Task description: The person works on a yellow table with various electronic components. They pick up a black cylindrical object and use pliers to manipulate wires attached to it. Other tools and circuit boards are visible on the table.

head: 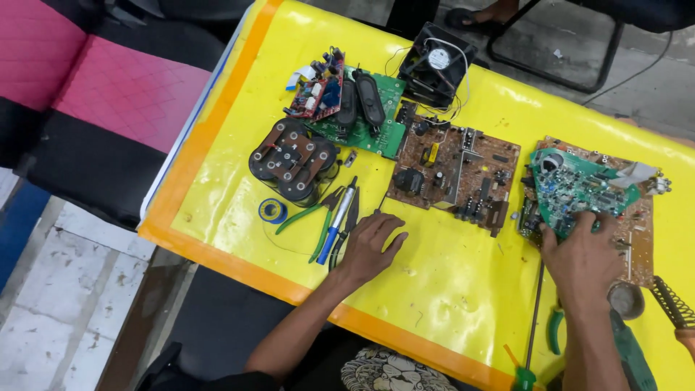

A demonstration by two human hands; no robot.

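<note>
My left hand point(371, 247) lies palm down on the yellow table cover point(441, 289), fingers spread, touching the black tool handles beside a blue and silver soldering iron point(337, 223). Green-handled pliers point(313, 216) lie just left of that. My right hand point(583, 253) grips the near edge of a green circuit board point(575, 187), which rests on a larger brown board point(637, 221). Between my hands lies a brown circuit board point(452, 174) with black parts.
At the back stand a black cooling fan point(434, 65), a green board with two black oval speakers point(365, 108), a small red board point(318, 88) and a block of black capacitors point(293, 159). A solder spool point(273, 211) lies near them. A round tin point(626, 299) and a coiled stand point(673, 304) sit at right.
</note>
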